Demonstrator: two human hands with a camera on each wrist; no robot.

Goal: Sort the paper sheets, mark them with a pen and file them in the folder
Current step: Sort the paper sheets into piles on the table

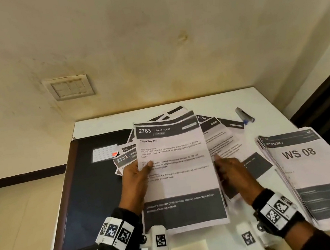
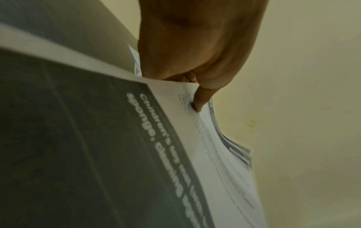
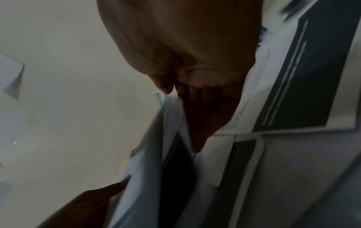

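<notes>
My left hand [image 1: 143, 171] pinches the left edge of a printed sheet [image 1: 176, 166] headed "2763 Living Room, Clean Toy Mat" and holds it up over the table. In the left wrist view its thumb [image 2: 201, 100] presses on the sheet's [image 2: 175, 138] front. My right hand [image 1: 228, 169] is just right of that sheet, with straight fingers [image 3: 197, 131] on the loose sheets [image 1: 226, 137] fanned out behind. A dark folder [image 1: 96, 188] with a white label lies shut at the left. A grey pen [image 1: 244, 116] with a blue tip lies at the back right.
A neat stack of sheets topped "Bedroom 3, WS 08" [image 1: 307, 167] lies at the right edge of the white table [image 1: 262, 97]. More sheets, one numbered 2732 [image 1: 124, 158], overlap the folder's right side. A wall switch plate [image 1: 68, 87] is behind.
</notes>
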